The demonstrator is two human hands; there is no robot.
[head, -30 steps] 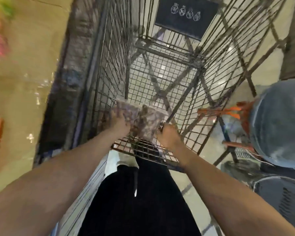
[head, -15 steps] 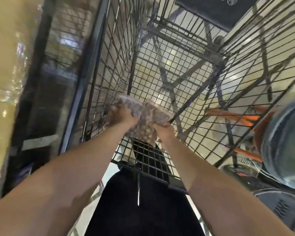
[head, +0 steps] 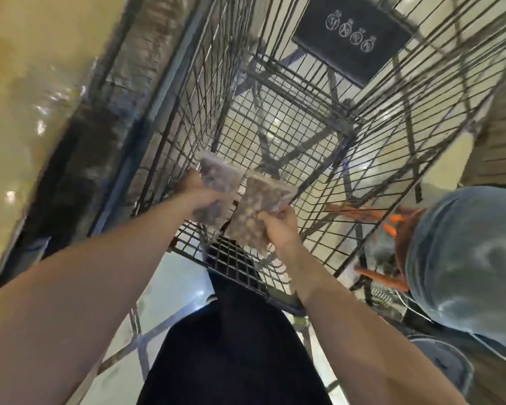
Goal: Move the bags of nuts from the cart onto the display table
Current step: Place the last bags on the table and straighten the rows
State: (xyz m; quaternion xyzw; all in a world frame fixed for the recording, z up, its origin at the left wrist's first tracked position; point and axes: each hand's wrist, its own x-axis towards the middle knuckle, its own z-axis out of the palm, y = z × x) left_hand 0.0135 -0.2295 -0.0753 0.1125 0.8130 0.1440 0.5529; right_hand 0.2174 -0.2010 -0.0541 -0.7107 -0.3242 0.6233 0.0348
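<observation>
two clear bags of nuts are held up inside the wire cart (head: 371, 159), one in each hand, above its mesh floor. the left hand (head: 200, 191) is closed around the left bag (head: 218, 184), gripping it along its left edge and lower half; the fingers wrap round the far side and are mostly hidden, so only the back of the hand and knuckles show. that bag stands roughly upright, its long axis running from the near lower end up toward the far end of the cart, its flat sealed top edge pointing far and slightly left. the nuts inside look dark brown to purplish.

the right hand (head: 281, 229) is closed on the right bag (head: 260, 206), pinching its right edge, thumb on the near face and fingers curled behind it. this bag also stands on end, leaning a little to the right at the top; its long axis runs near to far, with the bottom end hanging down past the hand toward the near end wall of the cart. its contents look paler, tan and brown.

the two bags sit just beside each other, their inner edges close or touching near the middle; motion blur leaves that unclear. a dark placard (head: 351, 33) hangs at the far end of the cart.
</observation>
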